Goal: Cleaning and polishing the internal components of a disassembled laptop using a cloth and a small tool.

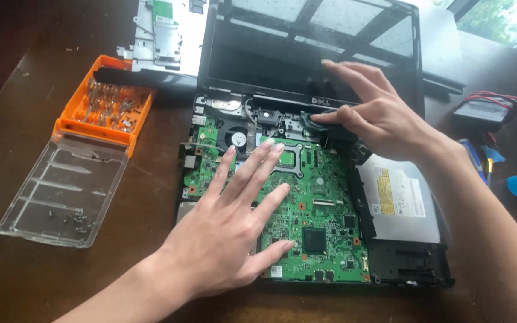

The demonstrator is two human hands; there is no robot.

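A big brown table (43,281) is used to hold everything up. An opened-up laptop (414,263) is laid flat on it, with its dark screen (282,54) tipped back so the inside can be reached. The green circuit board (324,203) is left bare in the middle of the laptop, because the cover has been taken off. A silver disc drive (399,200) is seated just to the right of the board.

An orange tool case (106,104) is kept near on the left, with its clear lid (61,191) opened flat; a few small screws are gathered in the lid.

The left hand (228,233) is spread flat and open on the board, as if to keep it steady. A small black part (318,119) by the hinge is pinched by the thumb and fingers of the right hand (372,113).
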